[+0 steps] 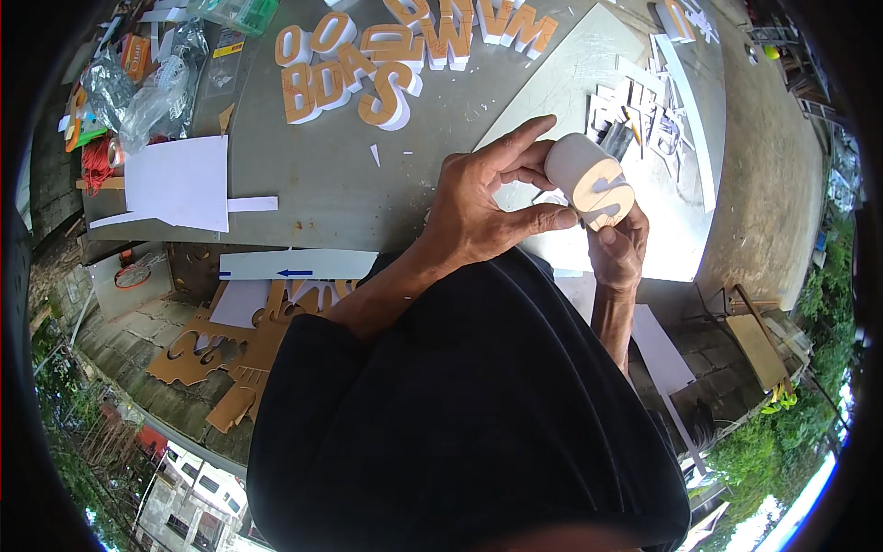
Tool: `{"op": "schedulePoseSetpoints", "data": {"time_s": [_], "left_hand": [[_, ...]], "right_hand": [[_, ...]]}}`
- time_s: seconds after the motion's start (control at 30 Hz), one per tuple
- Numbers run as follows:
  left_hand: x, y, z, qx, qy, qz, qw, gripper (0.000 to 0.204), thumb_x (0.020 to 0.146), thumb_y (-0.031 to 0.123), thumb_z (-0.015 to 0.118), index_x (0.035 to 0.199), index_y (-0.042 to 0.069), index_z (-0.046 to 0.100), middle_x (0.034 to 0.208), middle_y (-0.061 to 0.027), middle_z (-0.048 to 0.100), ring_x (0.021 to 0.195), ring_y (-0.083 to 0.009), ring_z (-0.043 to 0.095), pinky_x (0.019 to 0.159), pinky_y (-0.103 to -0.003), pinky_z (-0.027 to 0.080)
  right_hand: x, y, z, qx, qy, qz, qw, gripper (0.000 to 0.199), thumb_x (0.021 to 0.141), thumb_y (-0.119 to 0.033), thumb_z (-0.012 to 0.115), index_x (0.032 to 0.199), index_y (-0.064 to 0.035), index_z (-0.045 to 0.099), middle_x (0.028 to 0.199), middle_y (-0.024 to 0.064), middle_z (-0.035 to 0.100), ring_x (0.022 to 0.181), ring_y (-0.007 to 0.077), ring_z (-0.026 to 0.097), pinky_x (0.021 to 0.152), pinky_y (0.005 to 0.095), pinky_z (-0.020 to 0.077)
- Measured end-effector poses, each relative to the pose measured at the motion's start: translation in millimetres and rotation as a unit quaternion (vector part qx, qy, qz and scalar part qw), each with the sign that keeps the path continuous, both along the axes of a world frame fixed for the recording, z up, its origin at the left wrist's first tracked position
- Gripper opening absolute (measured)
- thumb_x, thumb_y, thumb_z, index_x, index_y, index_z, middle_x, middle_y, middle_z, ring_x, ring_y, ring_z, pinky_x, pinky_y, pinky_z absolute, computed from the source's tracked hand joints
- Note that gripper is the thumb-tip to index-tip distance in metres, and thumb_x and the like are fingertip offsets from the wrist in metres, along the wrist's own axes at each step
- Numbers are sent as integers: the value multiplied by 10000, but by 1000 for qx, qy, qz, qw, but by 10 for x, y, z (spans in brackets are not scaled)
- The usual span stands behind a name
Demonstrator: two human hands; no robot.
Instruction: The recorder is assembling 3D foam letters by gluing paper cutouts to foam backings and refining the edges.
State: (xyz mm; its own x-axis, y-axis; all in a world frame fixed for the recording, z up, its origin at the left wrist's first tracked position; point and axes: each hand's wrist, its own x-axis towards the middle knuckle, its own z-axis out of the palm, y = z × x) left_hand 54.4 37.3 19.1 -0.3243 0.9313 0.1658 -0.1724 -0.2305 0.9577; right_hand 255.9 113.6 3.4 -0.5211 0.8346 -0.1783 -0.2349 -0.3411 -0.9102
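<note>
Both hands hold a thick letter S (603, 191) above the table, its face tan and its deep side wall white. My left hand (483, 198) has its thumb at the letter's lower edge and bent fingers against the white wall, with the index finger stretched out past it. From the right, my right hand (620, 247) grips the lower end of the letter, thumb near its face; its other fingers are mostly hidden. Beneath lies a pale sheet (533, 120) with a pile of white and dark strip scraps (644, 115).
Several thick tan-faced letters (391, 97) stand at the table's far side. At the left are a white sheet (175, 179), clear plastic bags (156, 101) and red cord (97, 164). A long white strip (690, 129) lies at the right. Cut-out brown board (230, 340) lies below the table edge.
</note>
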Motion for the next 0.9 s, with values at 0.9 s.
{"op": "schedulePoseSetpoints", "data": {"time_s": [0.9], "left_hand": [[-316,72,-572,-66,18,-77,995,558,796,7,773,1319,-8,580,1160,-174,689,974,-205,706,837,-318,604]], "right_hand": [[-226,103,110,-71,-126,60,988,494,742,-184,654,1124,128,652,844,177,678,786,222,648,796,370,516]]}}
